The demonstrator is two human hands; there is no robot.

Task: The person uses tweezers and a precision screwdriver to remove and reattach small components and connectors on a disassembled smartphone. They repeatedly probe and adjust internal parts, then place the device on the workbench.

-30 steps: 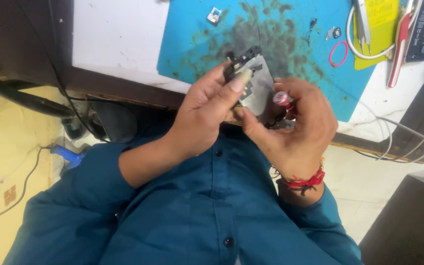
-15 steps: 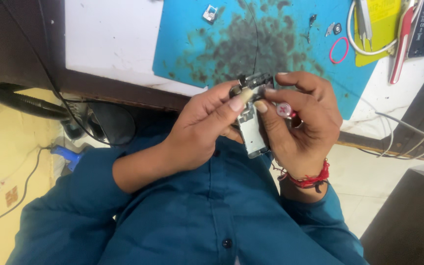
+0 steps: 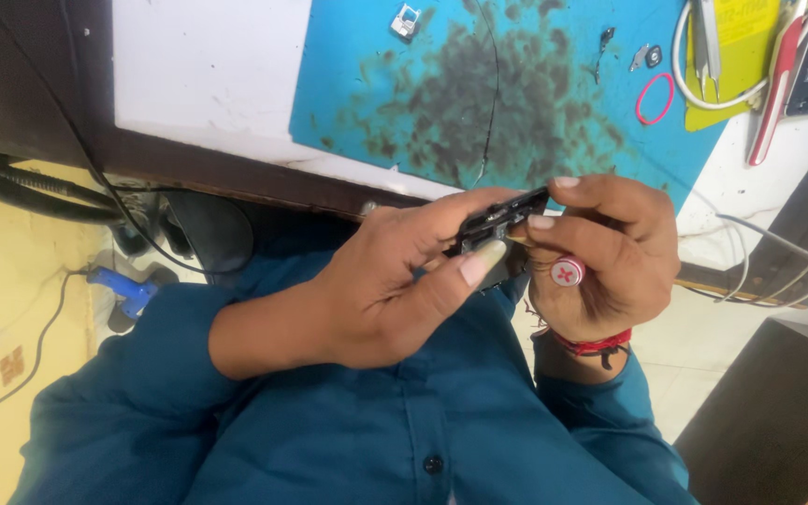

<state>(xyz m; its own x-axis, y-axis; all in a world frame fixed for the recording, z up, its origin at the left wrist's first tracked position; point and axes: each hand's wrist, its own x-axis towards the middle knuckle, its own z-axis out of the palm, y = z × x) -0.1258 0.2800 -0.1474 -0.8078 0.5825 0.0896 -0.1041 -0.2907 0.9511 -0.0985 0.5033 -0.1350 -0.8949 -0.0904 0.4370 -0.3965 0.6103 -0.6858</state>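
White table [image 3: 198,75] with dark front edge carries a stained blue mat [image 3: 479,93]. On mat: small metal part [image 3: 405,20], thin black wire [image 3: 492,84], pink rubber band [image 3: 655,98], tiny screws [image 3: 648,56]. Right side: yellow pad [image 3: 741,47], tweezers [image 3: 709,42], white cable [image 3: 694,89], red-handled tool [image 3: 774,89].

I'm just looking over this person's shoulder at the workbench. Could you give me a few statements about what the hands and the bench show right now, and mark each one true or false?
1. Both hands grip one small dark device. True: the left hand and the right hand meet on it.
2. The device lies flat on the blue mat. False: it is held up off the mat, in front of the bench edge.
3. A round red and white cap shows at the right hand. True.
4. The red thread band is on the left wrist. False: it is on the right wrist.
5. A pink ring lies on the mat. True.
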